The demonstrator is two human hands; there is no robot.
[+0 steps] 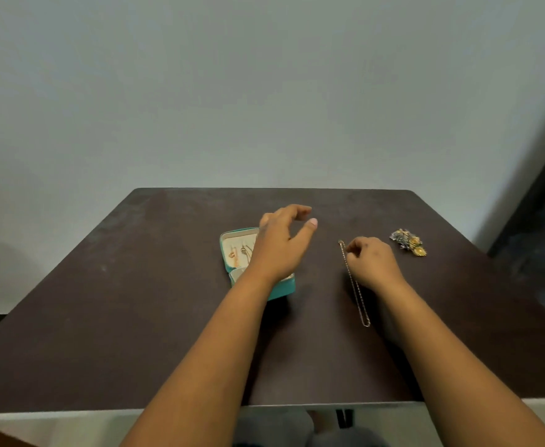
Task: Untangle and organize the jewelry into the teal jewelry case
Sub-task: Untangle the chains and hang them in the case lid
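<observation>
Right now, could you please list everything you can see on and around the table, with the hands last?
table: one, dark brown, fills the lower half of the view, against a pale wall
teal jewelry case: one, teal with a cream lining, open, left of centre, partly hidden by the left hand
pieces in the case: a few, gold, on the lining; exact count unclear
chain: one, silvery gold, stretched out straight right of centre, far end at the right hand
jewelry pile: one tangled clump, gold and grey, far right
left hand: one, over the case, fingers relaxed, holding nothing
right hand: one, pinching the chain
</observation>
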